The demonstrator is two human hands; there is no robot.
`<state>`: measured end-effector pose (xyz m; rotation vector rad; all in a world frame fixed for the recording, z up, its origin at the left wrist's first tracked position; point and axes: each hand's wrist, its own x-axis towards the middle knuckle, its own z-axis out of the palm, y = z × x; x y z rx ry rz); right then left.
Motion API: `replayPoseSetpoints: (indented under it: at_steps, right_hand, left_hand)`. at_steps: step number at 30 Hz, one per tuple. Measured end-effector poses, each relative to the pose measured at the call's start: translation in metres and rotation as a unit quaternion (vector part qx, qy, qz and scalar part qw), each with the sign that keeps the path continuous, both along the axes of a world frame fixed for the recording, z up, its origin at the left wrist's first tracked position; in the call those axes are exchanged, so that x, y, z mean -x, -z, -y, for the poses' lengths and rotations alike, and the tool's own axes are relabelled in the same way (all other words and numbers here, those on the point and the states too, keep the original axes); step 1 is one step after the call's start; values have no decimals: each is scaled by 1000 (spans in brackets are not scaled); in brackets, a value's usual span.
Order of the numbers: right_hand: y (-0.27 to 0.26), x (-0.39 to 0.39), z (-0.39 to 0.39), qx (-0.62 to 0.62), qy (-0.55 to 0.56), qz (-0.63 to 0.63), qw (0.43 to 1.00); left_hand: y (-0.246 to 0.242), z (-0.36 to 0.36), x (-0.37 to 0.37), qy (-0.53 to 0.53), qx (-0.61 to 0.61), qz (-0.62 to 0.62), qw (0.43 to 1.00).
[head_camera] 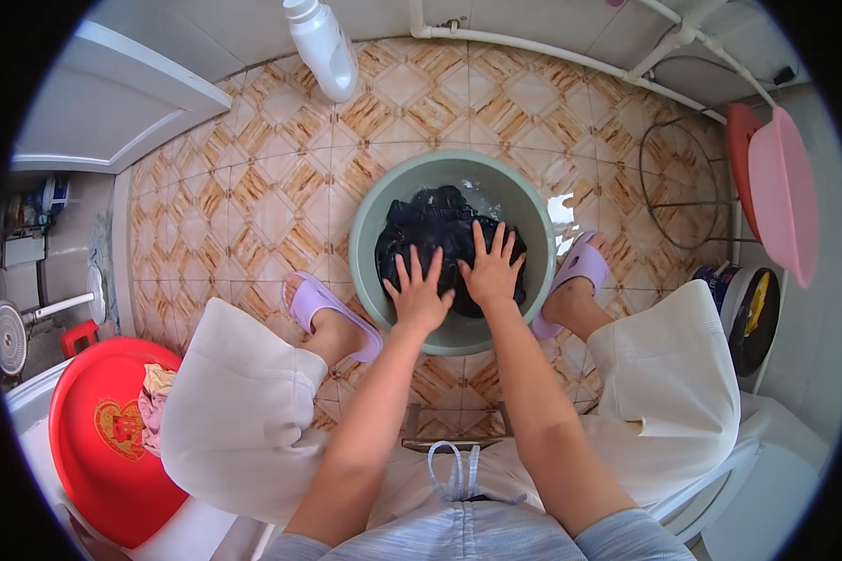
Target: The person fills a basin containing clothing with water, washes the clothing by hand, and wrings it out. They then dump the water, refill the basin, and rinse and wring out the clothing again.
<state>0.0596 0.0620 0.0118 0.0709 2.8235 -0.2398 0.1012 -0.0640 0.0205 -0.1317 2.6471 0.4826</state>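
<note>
A grey-green plastic basin point(367, 210) stands on the tiled floor between my feet. In it lies a bunched, dark wet garment or cloth point(428, 217), with some water showing around it. My left hand point(419, 298) rests on the near left part of the cloth, fingers spread. Beside it, on the right part, my right hand point(492, 270) lies palm down with its fingers also apart. Neither hand grips the fabric. What lies under the palms is hidden.
A white detergent bottle point(323, 52) stands beyond the basin. At the left is a red basin point(91, 435) with clothes point(154, 407) at its rim. A pink basin point(786, 196) hangs at the right near a wire rack point(680, 203). Purple slippers point(333, 315) flank the basin.
</note>
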Motion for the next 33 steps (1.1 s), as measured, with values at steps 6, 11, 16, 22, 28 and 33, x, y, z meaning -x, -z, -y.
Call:
replayPoseSetpoints:
  at_steps: [6,11,16,22,28,33]
  right_hand:
    - [36,2,10,-131,-109,58,984]
    - [41,34,-3,-74,-139,-6,987]
    - [3,76,0,18,-125,35,991]
    - [50,20,-6,-23,-82,-44,995]
    - [-38,-15,12,404,25,85,910]
    - [-113,-68,41,564,-30,39,824]
  left_hand:
    - [22,-2,1,94,95,147,980]
    - [42,-3,22,82,69,133,985]
    - [34,10,28,54,30,136,989]
    - [56,16,7,-233,-301,8,925]
    - [12,10,-8,-592,-336,-120,722]
    - [-14,37,-2,-395,-831,292,261]
